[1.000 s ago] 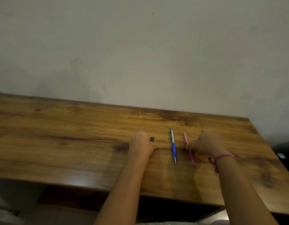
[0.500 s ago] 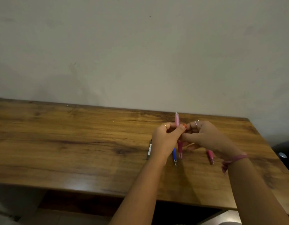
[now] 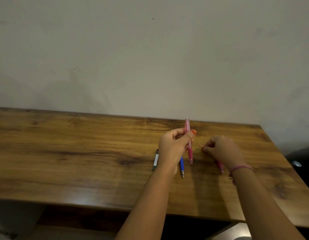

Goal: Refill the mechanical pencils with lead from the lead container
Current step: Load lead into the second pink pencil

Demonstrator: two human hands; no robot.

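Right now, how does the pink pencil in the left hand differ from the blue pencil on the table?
The pink pencil is gripped by the left hand and stands nearly upright, tip down; the blue pencil lies flat on the table, untouched. The pink pencil shows almost whole, while the blue pencil's upper half is hidden behind the left hand. Both point their tips toward the person.

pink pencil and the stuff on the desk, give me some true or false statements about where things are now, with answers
1. The left hand holds a pink pencil roughly upright above the desk. True.
2. The blue pencil is held in the right hand. False: it lies on the desk beside the left wrist.
3. The dark lead container lies on the desk left of the left hand. True.
4. Only one pink pencil is in view. False: a second pink pencil lies partly hidden under the right hand.
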